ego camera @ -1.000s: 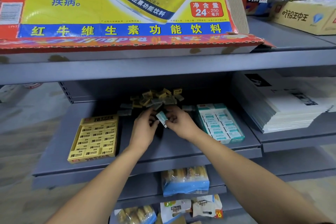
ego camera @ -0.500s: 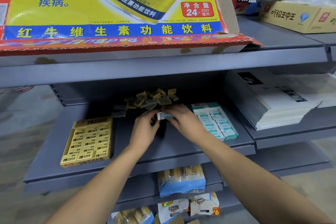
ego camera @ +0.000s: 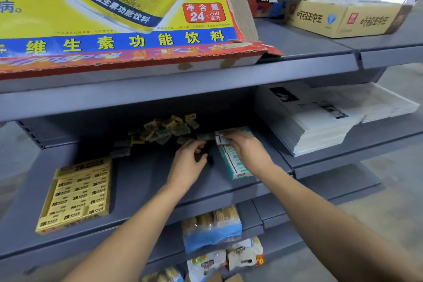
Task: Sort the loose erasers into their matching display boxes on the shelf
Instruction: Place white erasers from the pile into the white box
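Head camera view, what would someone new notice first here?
Probably the big yellow drink carton lying on the upper shelf. Below it, both hands meet mid-shelf: the right hand over the teal eraser box, seemingly holding a teal eraser, the left hand beside it. A heap of loose erasers sits behind them, and the yellow eraser box lies far left.

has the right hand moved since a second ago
Yes. The right hand has gone right, from the bare shelf beside the left hand to over the far end of the teal display box.
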`<state>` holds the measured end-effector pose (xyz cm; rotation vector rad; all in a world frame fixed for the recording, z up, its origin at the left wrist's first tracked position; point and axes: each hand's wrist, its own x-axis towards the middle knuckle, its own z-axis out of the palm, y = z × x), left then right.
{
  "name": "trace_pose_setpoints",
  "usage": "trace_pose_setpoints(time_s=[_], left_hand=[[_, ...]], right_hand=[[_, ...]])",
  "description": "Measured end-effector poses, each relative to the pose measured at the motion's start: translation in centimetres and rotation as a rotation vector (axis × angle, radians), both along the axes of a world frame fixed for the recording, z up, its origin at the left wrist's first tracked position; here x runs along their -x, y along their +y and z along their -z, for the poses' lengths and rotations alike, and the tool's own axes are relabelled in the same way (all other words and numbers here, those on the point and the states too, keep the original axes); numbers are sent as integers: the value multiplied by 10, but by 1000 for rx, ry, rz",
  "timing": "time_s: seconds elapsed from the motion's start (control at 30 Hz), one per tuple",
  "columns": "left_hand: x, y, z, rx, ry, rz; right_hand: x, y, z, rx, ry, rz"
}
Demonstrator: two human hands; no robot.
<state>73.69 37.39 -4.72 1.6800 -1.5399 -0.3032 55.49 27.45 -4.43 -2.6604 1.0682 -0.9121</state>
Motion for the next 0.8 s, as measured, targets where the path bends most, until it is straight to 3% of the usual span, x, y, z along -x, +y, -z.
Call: trace_pose_setpoints(time_s=[0.37,0.8], left_hand=[[20,-13,4,1,3,7],[13,-7,9,5,16,-19]], right_hand=[[26,-10,3,-124,141,-35],[17,-8,2,-293,92,-11]])
